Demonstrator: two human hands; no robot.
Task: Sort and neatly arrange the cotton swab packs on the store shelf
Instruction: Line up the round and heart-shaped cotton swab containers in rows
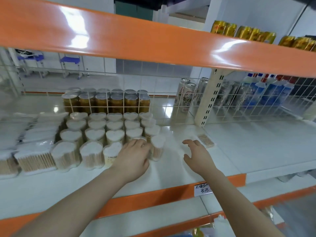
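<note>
1. Shelf (171, 175): white deck, orange front lip, wire grid back. All task stock sits on its left half.
2. Heart-shaped swab tubs (95, 134): upright block in rows, running from the grid back toward the front edge. Roughly five columns; rightmost column is ragged.
3. Stray tub (157, 147): upright at the right end of the block, just beside the left hand, slightly out of line with the front row.
4. Flat bagged swab packs (34, 158): stacked at the left end of the shelf, touching the tub block's left side. Stacks look uneven; blur hides detail.
5. Lone flat pack (205, 140): lying on the deck mid-shelf, right of the block, apart from it.
6. Left hand (132, 157): palm down on the front-right tub of the block, fingers curled over its lid. Looks like a grip, but the tub is mostly hidden under the hand.
7. Right hand (196, 155): hovering over bare deck, fingers spread and relaxed, holding nothing. Fingertips near the lone flat pack, not touching it.
8. Behind the grid: gold-lidded jars (106, 101) directly behind the tubs, cans (187, 96) right of them.
9. Price tag (203, 189) on the front lip, below the right forearm.
</note>
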